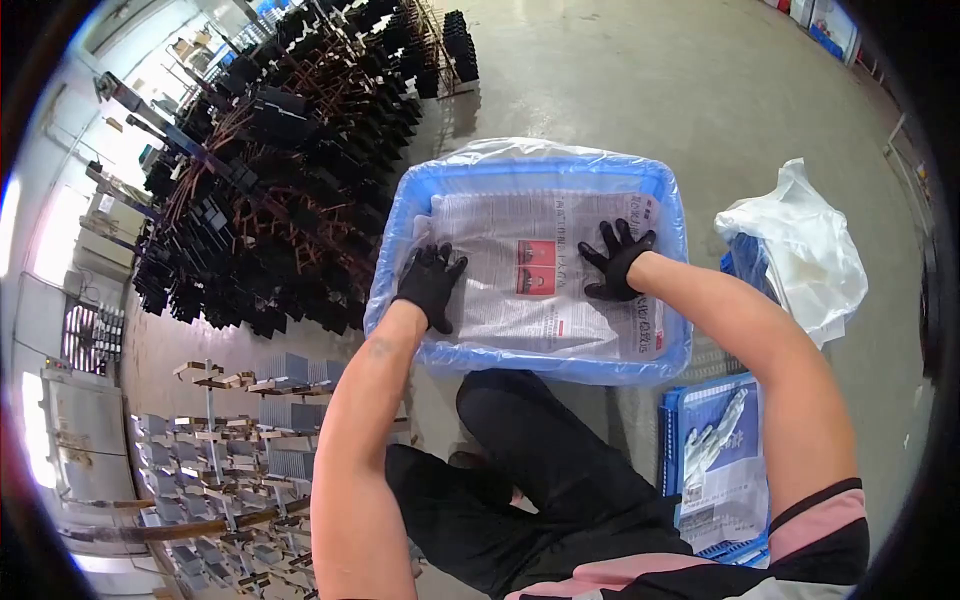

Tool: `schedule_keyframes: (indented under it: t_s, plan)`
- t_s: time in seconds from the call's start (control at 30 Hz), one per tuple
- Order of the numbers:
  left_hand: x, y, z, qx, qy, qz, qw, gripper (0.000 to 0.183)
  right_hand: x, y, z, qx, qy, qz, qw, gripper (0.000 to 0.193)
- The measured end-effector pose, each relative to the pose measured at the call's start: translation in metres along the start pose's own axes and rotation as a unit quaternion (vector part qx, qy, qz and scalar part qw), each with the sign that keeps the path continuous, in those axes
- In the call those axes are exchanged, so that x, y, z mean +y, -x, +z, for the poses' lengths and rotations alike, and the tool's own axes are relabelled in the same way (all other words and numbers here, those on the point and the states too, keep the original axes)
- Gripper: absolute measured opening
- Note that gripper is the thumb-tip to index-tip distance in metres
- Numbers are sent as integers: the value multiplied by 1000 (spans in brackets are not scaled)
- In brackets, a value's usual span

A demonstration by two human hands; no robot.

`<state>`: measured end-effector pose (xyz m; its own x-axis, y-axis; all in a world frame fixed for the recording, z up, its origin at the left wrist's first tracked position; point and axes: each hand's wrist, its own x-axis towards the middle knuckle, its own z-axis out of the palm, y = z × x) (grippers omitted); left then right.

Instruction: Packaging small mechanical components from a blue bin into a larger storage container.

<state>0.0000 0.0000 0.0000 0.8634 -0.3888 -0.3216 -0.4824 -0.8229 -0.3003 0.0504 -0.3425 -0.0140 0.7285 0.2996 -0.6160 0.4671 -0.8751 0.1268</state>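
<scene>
Newspaper (490, 270): long axis left-right, headline (644, 322) rightward; left hand (430, 285), right hand (617, 264): fingers (607, 237) spread.

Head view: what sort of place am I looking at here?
Probably a factory or workshop floor. Dense racks of black parts stand at the upper left, rows of grey pieces hang on frames below them, and a plastic-lined blue crate holds spread newspaper.
</scene>
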Motion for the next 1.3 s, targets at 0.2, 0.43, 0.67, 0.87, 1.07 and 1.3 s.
schedule_keyframes:
  t_s: [0.2,0.43,0.67,0.87,1.07,1.3]
  plan:
    - [35,95,-60,319,181,-17,930,71,8,0,12,27,0,-19,999,87]
    - [169,281,-27,327,316,-343,822,58,-10,12,-11,7,44,-39,998,91]
    - [294,428,26,383,325,-676,540,17,-32,-1,-49,368,-34,-325,870,55]
    - [367,453,60,436,355,-767,308,17,-190,87,-68,352,-206,-551,728,31]
    - [304,412,34,469,361,-662,460,14,-355,140,-43,262,-194,-626,708,53]
    - [167,362,47,608,425,-553,378,18,-460,128,-29,452,-109,-622,630,61]
